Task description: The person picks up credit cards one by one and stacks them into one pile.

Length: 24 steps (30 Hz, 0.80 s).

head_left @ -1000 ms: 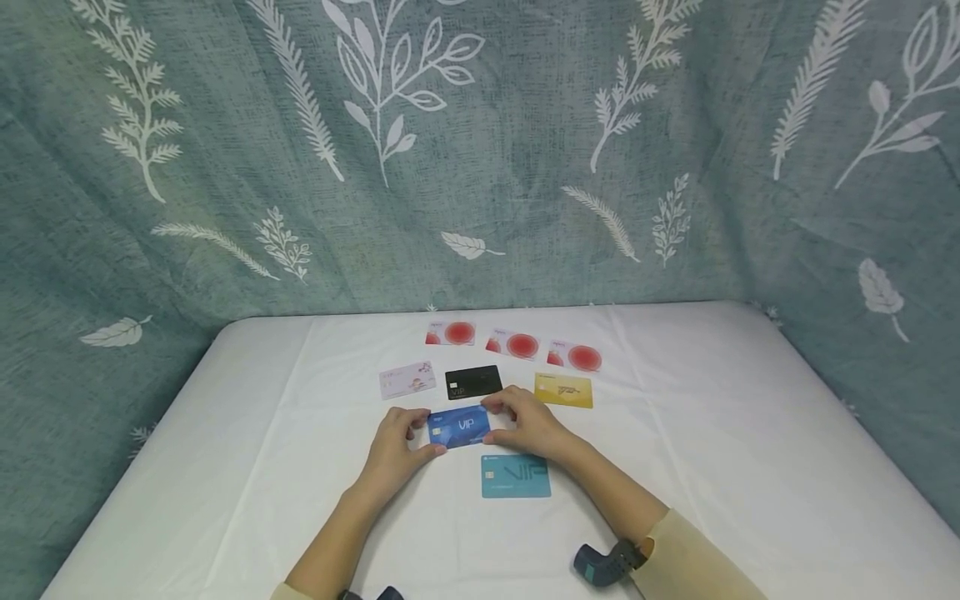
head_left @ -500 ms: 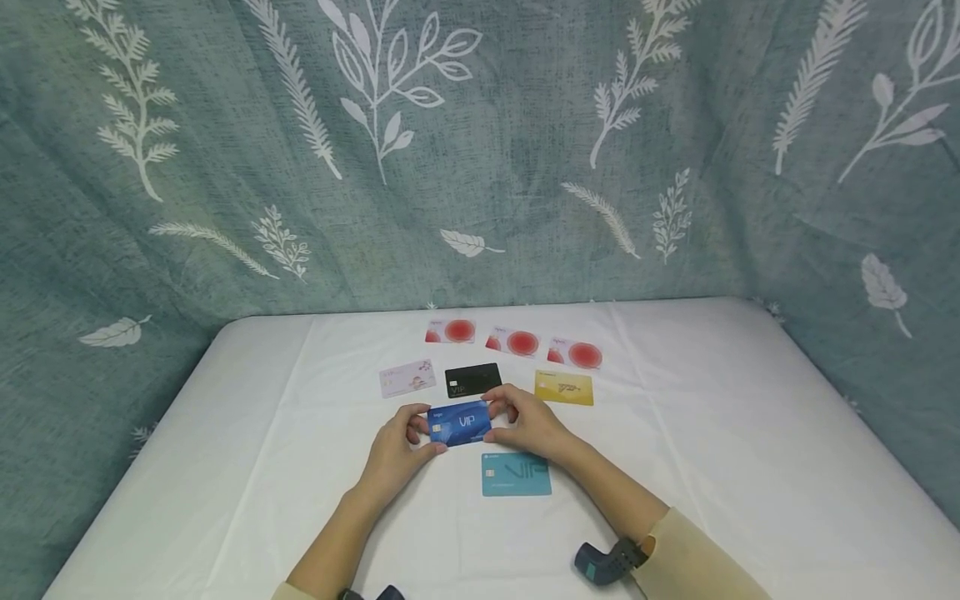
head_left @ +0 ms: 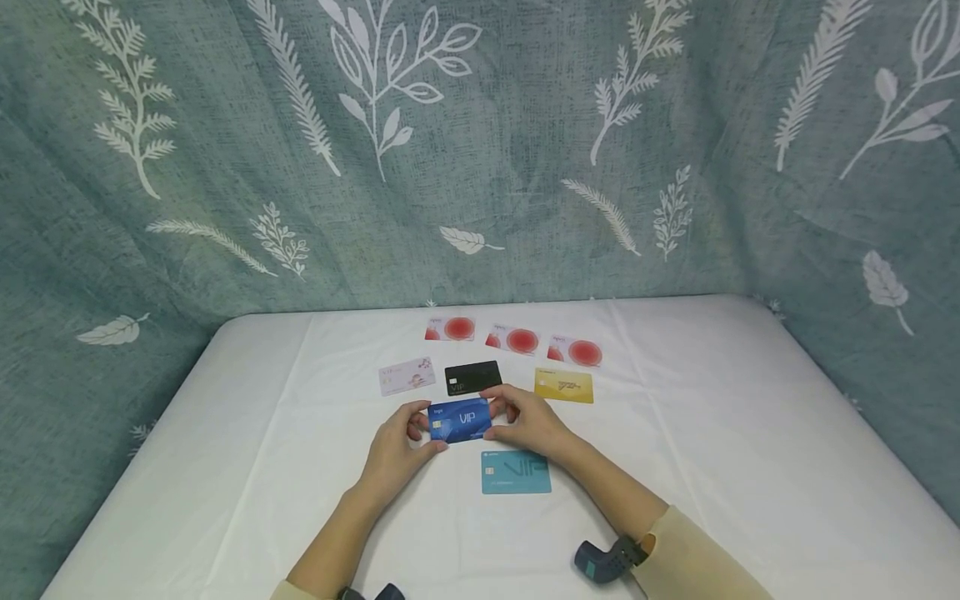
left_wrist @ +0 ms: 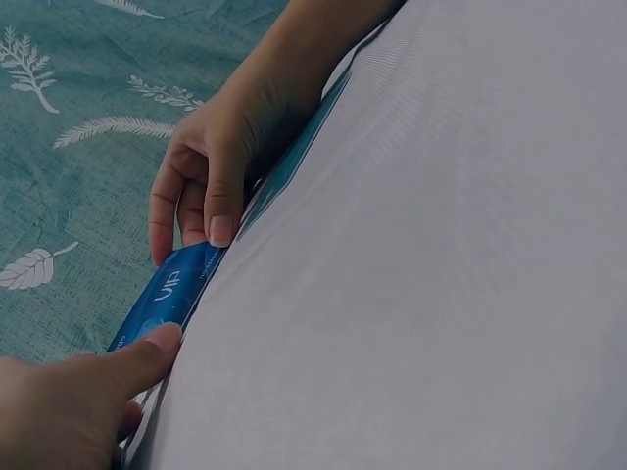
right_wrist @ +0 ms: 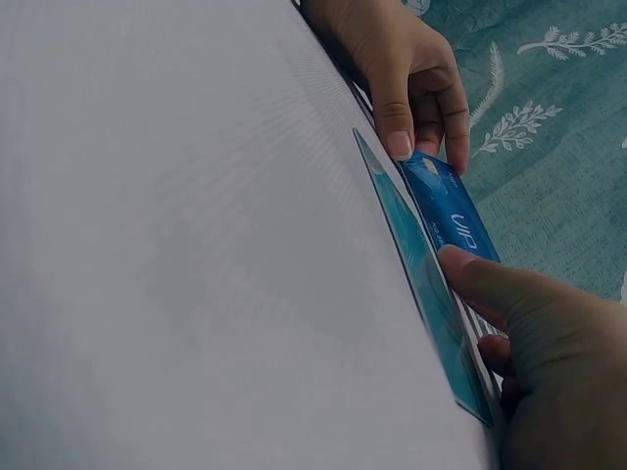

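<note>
A blue VIP card [head_left: 459, 420] is held between both hands near the table's middle, tilted up toward the head camera. My left hand [head_left: 395, 440] pinches its left end, thumb on the lower corner and index finger on the upper one. On the opposite end, my right hand [head_left: 531, 423] grips the corners in the same way. Just beyond the right fingertips lies a black VIP card [head_left: 471, 377], its lower right corner covered by that hand. A teal VIP card [head_left: 510, 473] lies flat below the right wrist. In the left wrist view the blue card [left_wrist: 168, 290] shows between both thumbs.
Farther back on the white-covered table [head_left: 697, 467] lie a pale pink card [head_left: 407, 377] and a yellow card [head_left: 564, 386]. Behind them is a row of white-and-red cards [head_left: 459, 329]. A green leaf-patterned curtain [head_left: 525, 217] hangs at the back and sides.
The blue card has tilted up a little, its near face turning more toward the head camera. Both hands stay at its ends, and the other cards have not moved on the table.
</note>
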{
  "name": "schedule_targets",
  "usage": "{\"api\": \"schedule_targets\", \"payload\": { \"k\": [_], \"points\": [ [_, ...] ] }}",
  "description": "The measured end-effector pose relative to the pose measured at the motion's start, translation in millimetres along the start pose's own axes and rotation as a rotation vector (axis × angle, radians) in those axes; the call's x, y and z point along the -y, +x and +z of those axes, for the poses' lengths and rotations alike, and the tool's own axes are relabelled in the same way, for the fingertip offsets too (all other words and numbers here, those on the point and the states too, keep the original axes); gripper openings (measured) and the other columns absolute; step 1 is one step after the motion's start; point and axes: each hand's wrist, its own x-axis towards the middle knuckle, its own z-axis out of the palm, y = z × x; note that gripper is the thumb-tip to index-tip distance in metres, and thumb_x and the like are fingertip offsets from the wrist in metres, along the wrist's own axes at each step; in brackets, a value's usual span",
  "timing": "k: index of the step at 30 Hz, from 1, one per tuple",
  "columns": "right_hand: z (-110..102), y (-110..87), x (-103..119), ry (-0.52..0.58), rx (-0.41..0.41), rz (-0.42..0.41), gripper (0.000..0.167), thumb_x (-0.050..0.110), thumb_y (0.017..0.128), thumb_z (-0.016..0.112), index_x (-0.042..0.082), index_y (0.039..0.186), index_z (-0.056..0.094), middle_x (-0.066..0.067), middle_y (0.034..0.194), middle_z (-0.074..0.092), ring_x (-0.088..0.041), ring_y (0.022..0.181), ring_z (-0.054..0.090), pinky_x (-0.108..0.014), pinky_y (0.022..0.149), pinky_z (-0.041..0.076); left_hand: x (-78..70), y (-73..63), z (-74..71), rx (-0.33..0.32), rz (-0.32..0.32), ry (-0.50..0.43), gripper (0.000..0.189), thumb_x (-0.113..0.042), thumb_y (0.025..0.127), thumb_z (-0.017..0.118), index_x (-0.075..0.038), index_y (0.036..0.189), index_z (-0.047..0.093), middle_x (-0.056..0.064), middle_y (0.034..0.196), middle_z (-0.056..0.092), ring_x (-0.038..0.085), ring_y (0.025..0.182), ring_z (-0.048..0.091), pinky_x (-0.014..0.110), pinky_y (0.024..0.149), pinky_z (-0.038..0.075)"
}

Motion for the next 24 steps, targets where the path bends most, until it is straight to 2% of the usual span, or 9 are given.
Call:
{"api": "schedule_targets", "payload": {
  "k": [10,24],
  "points": [
    [-0.3,-0.4,-0.2,0.000,0.013,-0.018,0.061,0.023,0.071,0.083,0.014,0.127,0.059,0.005,0.089,0.057,-0.013,0.076,0.048,-0.021,0.063,0.041,-2.1,-0.6,-1.4,0.003,0.009,-0.001,0.068,-0.024,0.072,0.083,-0.007,0.130,0.052,-0.001,0.092,0.056,0.013,0.083,0.050,0.027,0.074,0.045],
    [-5.5,-5.6,6.4,0.007,0.004,0.006,0.064,0.027,0.070,0.084,0.015,0.128,0.059,0.003,0.087,0.055,-0.014,0.075,0.048,-0.021,0.061,0.040,-4.8,-2.9,-2.6,0.006,0.041,-0.036,0.069,-0.029,0.073,0.081,-0.007,0.131,0.051,-0.002,0.094,0.055,0.012,0.084,0.049,0.027,0.075,0.043]
  ]
}}
